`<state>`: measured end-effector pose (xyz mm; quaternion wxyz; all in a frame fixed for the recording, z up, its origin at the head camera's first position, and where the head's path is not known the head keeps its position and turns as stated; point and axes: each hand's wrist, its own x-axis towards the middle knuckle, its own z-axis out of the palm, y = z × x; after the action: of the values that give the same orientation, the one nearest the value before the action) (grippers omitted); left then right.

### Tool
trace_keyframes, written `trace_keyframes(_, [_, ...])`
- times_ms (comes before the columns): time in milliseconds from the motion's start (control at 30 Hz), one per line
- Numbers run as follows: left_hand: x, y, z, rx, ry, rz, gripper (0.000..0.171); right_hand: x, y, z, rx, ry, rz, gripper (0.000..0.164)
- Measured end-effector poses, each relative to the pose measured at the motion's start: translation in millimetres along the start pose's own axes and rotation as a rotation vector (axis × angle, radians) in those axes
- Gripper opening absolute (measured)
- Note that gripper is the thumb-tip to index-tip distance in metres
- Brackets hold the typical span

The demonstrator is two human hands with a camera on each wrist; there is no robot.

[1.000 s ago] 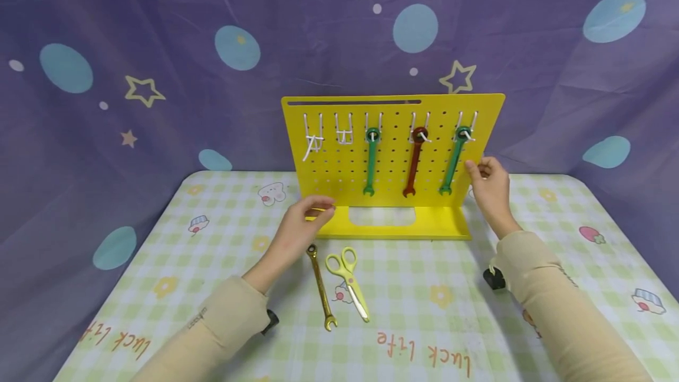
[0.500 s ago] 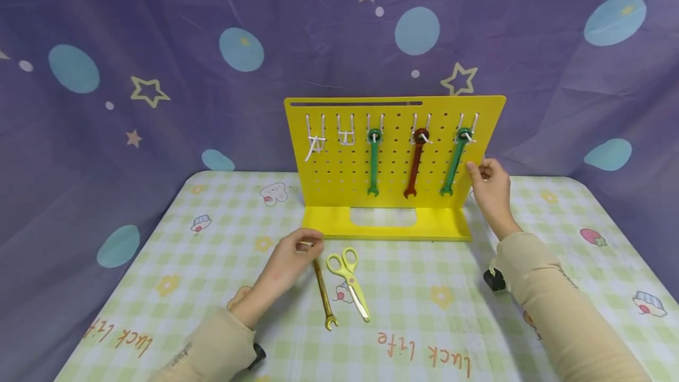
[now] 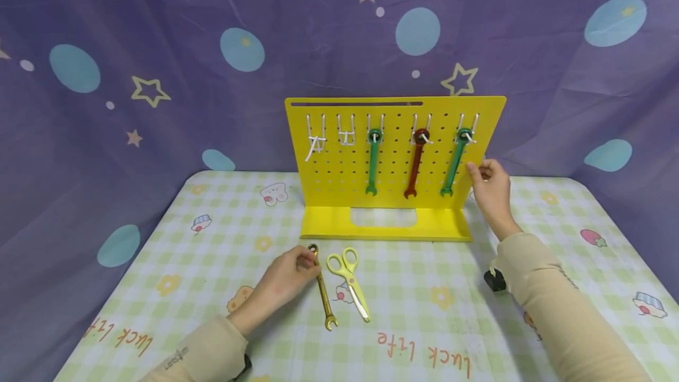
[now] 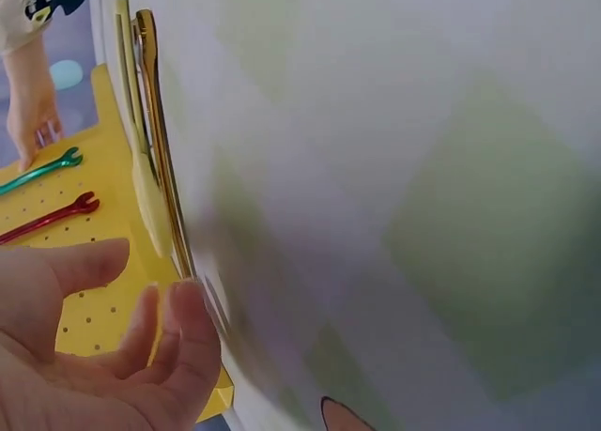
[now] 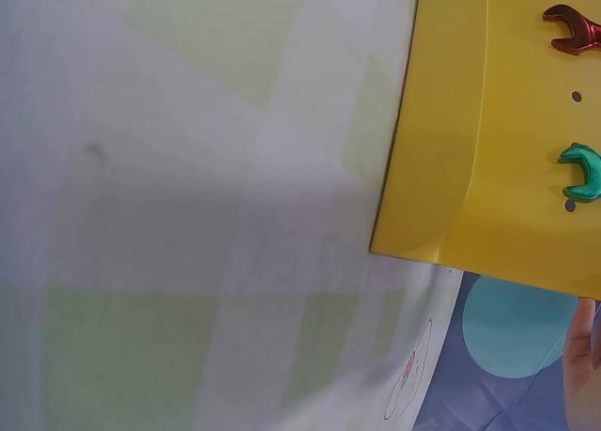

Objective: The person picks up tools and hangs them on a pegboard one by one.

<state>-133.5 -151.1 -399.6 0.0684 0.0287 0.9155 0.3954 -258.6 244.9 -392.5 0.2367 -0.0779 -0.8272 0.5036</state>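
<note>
My left hand is at the upper part of a gold wrench lying on the table. In the left wrist view, its thumb stands apart from the bent fingers, whose tips are by the wrench. Yellow scissors lie just right of that wrench. At the right edge of a yellow pegboard, my right hand grips the board, thumb in front and fingers partly hidden. Hanging from the board's hooks are a green wrench, a red wrench and another green wrench.
Two white hooks, a left hook and a second hook, carry nothing. The board's base stands on a checkered tablecloth. Behind it hangs a purple curtain.
My left hand has moved from the board's lower left corner down toward me, to the gold wrench. The left green wrench has swung slightly. My right hand stays at the board's edge.
</note>
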Motion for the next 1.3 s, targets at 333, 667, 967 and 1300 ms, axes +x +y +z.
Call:
trace_keyframes(333, [3.1, -2.8, 0.0, 0.101, -0.035, -0.023, 0.025, -1, -1, 1, -0.005, 0.003, 0.010, 0.036])
trace_keyframes(667, [6.4, -3.5, 2.3, 0.184, -0.104, -0.039, 0.040, -1, 0, 1, -0.008, 0.000, 0.017, 0.038])
trace_keyframes(967, [4.4, -4.0, -4.5, 0.189, -0.097, -0.049, 0.037, -1, -1, 1, -0.021, -0.005, 0.026, 0.038])
trace_keyframes(1300, [4.4, -8.8, -15.2, 0.190, -0.125, -0.062, 0.026, 0, -1, 1, -0.009, 0.001, 0.037, 0.034])
